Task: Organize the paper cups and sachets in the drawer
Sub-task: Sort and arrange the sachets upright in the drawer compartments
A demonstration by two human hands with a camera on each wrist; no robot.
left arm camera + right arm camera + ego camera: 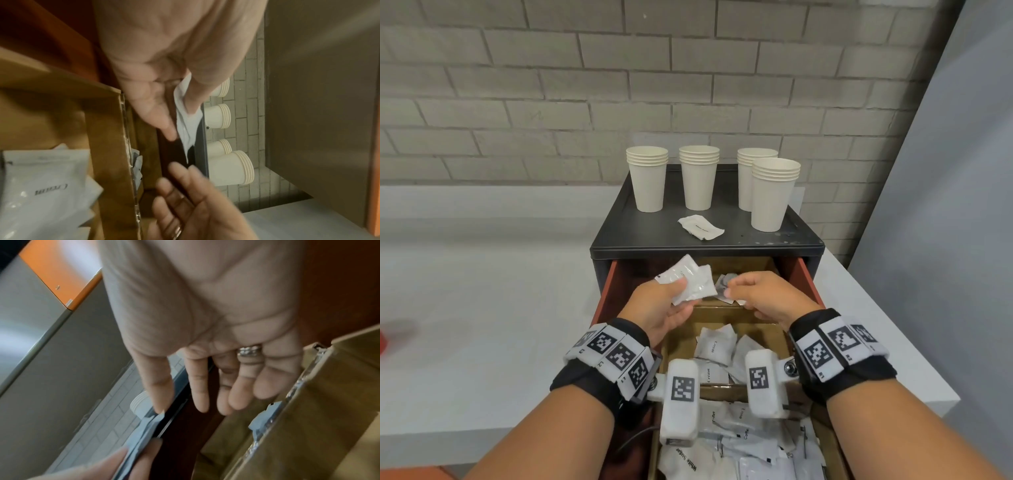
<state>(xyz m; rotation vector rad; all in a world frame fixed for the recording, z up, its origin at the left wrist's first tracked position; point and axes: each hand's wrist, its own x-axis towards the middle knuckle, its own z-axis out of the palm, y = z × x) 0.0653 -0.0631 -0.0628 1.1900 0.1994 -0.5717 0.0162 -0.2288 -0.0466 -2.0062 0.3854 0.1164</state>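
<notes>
So the backdrop is a painted grey-beige brick wall with dark mortar lines. Below it runs a long white counter, smooth and matte, and a small black cabinet sits on it right up against the bricks, with a shallow raised lip around its top. Off to the right there's a big plain grey panel leaning into view at an angle. A blurry red something pokes in at the far left edge, can't tell what. The right wrist view catches an orange-topped grey unit, pretty blurred.
</notes>
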